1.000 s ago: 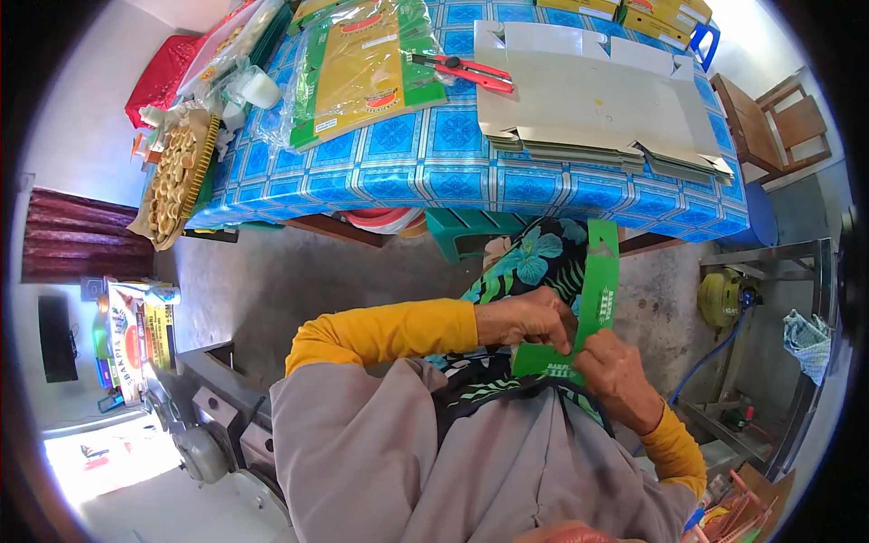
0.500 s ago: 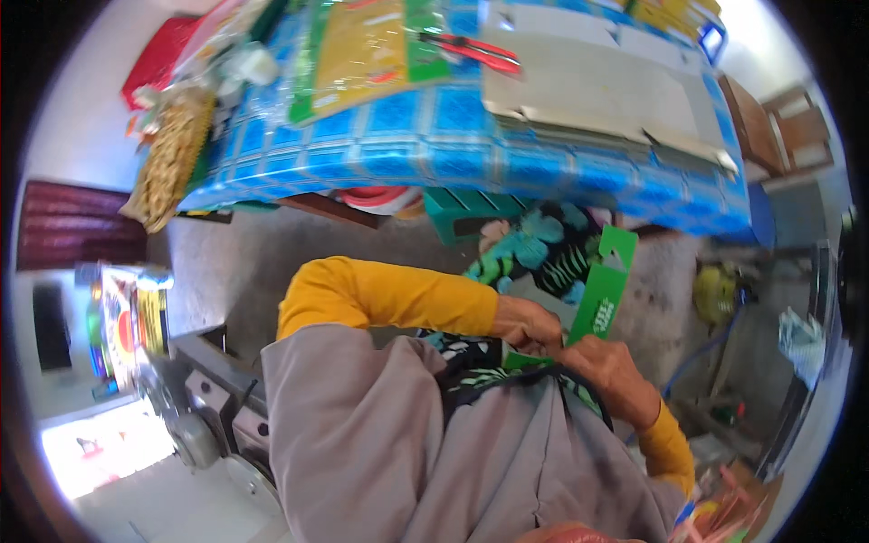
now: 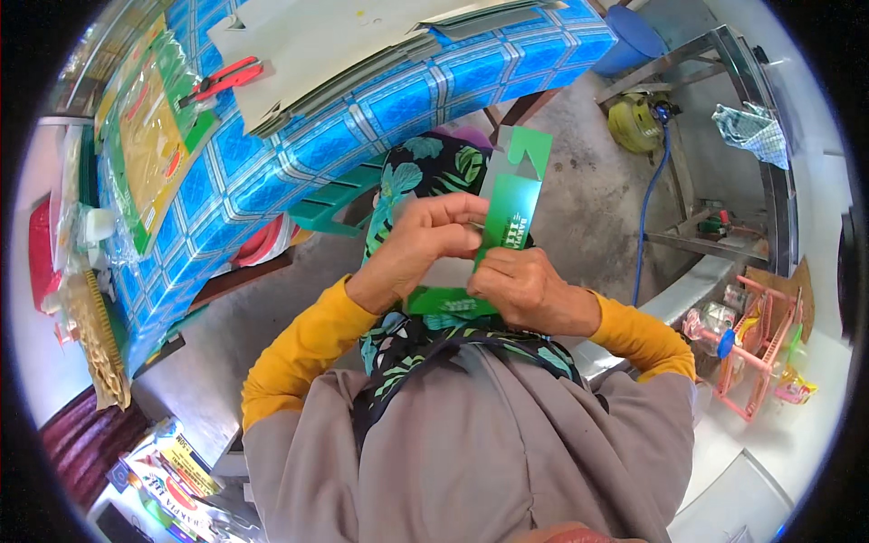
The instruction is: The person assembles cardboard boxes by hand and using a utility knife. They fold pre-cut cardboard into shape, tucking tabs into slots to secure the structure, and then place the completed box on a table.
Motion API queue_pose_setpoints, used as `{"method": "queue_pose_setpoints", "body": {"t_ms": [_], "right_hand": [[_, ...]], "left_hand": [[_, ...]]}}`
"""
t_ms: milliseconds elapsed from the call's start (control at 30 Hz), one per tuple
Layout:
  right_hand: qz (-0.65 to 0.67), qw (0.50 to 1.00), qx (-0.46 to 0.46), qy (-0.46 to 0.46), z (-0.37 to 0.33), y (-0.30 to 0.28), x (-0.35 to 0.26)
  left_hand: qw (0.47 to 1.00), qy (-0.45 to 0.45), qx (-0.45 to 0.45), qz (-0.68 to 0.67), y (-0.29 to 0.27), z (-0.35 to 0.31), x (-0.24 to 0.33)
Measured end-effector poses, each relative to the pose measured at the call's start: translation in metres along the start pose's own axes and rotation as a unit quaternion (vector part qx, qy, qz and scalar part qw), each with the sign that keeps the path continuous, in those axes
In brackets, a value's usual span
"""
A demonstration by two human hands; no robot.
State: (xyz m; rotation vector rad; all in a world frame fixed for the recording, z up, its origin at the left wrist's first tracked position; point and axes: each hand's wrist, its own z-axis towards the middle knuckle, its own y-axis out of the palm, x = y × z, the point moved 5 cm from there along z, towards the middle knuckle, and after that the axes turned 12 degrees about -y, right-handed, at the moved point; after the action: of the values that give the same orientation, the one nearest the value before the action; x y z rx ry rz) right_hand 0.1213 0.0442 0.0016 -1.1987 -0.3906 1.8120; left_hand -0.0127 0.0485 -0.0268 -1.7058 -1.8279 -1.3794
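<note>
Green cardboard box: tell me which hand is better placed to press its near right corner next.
Right, most likely. The right hand is closed over that corner of the green cardboard box, while the left hand is farther from it, toward the left side of the box's raised panel.

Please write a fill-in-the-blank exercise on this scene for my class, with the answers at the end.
1. The left hand and the right hand are at a carton whose printed side is coloured ____.
2. The cutter on the table has a handle coloured ____.
3. The main colour of the patterned tablecloth is ____.
4. The gas cylinder stands on the person's ____ side.

Missing words: green; red; blue; right.
</note>
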Motion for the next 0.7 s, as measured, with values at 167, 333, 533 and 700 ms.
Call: {"method": "queue_pose_setpoints", "body": {"t_ms": [167, 333, 533, 700], "right_hand": [[-0.078, 0.991, 0.071, -0.079, 0.028, -0.021, -0.013], [-0.154, 0.947, 0.245, 0.136, 0.016, -0.083, 0.027], [0.146, 0.917, 0.252, 0.273, -0.006, -0.071, 0.050], [0.060, 0.990, 0.081, 0.099, 0.013, -0.060, 0.036]], "left_hand": [[0.989, -0.016, 0.048, 0.139, -0.017, 0.006, 0.009], [0.977, -0.004, 0.084, 0.197, -0.025, -0.013, 0.029], [0.987, -0.051, 0.061, 0.143, -0.027, 0.010, 0.006], [0.977, -0.108, 0.072, 0.169, -0.016, 0.021, -0.001]]}}
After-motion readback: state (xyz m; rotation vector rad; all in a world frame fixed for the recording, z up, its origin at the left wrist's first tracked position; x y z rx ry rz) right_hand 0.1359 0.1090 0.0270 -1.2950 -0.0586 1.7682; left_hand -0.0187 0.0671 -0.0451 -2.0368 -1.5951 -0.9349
